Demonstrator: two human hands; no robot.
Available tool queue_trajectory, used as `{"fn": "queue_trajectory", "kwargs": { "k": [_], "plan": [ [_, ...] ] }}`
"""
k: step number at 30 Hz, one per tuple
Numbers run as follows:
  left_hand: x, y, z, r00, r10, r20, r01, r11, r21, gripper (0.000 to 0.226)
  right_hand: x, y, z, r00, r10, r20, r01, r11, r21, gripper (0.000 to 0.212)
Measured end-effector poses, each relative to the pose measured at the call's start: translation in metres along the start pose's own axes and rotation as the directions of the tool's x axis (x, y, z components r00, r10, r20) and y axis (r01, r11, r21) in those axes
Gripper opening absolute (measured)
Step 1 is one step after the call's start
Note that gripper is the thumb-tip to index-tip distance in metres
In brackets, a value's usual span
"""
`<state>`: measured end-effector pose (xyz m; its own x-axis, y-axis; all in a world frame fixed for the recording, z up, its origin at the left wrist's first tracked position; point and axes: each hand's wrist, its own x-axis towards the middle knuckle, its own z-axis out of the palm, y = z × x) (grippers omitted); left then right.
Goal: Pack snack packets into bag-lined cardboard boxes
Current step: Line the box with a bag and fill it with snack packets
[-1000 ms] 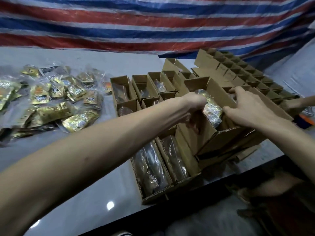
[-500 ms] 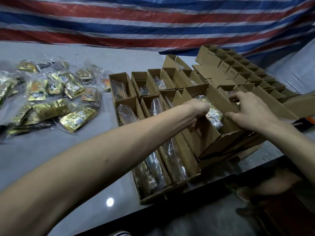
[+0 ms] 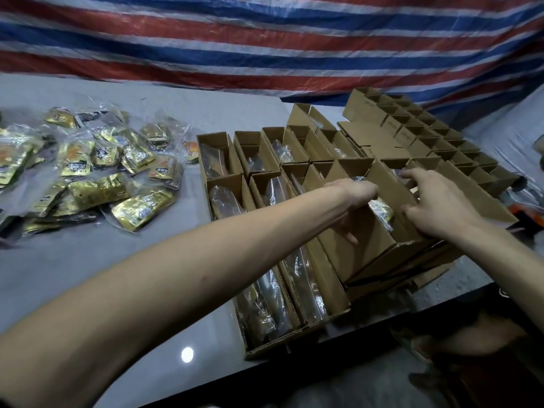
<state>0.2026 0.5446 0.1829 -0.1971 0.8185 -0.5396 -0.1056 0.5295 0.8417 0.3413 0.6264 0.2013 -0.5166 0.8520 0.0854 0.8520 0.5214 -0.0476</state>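
Cardboard now hides most of the foil: the bagged snack packet (image 3: pixel 381 209) between the hands sits lower in the raised box (image 3: pixel 362 245) than a second ago, when its clear wrap bulged above the rim. Fingers of the left hand (image 3: pixel 351 198) curl down the outside of one wall, gripping it. Across from it the right hand (image 3: pixel 435 201) clasps the opposite wall, thumb at the rim. This box looks filled, so the next packet would come from the gold pile (image 3: pixel 88 178) on the worktop (image 3: pixel 147 260), well beyond the left forearm.
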Motion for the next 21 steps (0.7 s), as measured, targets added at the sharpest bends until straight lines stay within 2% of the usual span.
{"fn": "queue_trajectory", "kwargs": {
  "k": [3, 6, 10, 13, 17, 19, 21],
  "plan": [
    [-0.014, 0.001, -0.012, 0.999, 0.010, 0.033, -0.011, 0.999, 0.036, 0.042, -0.002, -0.005, -0.004, 0.999, 0.035, 0.029, -0.034, 0.999, -0.029, 0.064],
    [-0.021, -0.006, -0.030, 0.994, 0.104, -0.043, -0.098, 0.988, 0.118, 0.034, -0.009, -0.022, -0.006, 0.996, -0.009, -0.089, 0.005, 0.999, -0.037, 0.052],
    [-0.042, -0.024, -0.070, 0.920, 0.329, -0.211, -0.275, 0.928, 0.251, 0.027, -0.016, -0.073, -0.003, 0.959, -0.163, -0.232, 0.189, 0.977, 0.095, 0.030],
    [-0.071, -0.044, -0.109, 0.857, 0.427, -0.287, -0.327, 0.883, 0.337, 0.038, -0.020, -0.125, 0.006, 0.916, -0.308, -0.257, 0.366, 0.904, 0.220, 0.020],
    [-0.115, -0.089, -0.177, 0.790, 0.468, -0.396, -0.242, 0.832, 0.500, 0.046, -0.033, -0.204, 0.022, 0.849, -0.477, -0.226, 0.527, 0.735, 0.427, 0.015],
    [-0.140, -0.120, -0.218, 0.772, 0.442, -0.457, -0.125, 0.811, 0.572, 0.038, -0.042, -0.248, 0.031, 0.825, -0.528, -0.200, 0.546, 0.654, 0.524, 0.016],
    [-0.165, -0.153, -0.264, 0.764, 0.364, -0.533, 0.049, 0.790, 0.611, 0.027, -0.052, -0.292, 0.039, 0.792, -0.583, -0.181, 0.551, 0.554, 0.624, 0.016]
  ]
}}
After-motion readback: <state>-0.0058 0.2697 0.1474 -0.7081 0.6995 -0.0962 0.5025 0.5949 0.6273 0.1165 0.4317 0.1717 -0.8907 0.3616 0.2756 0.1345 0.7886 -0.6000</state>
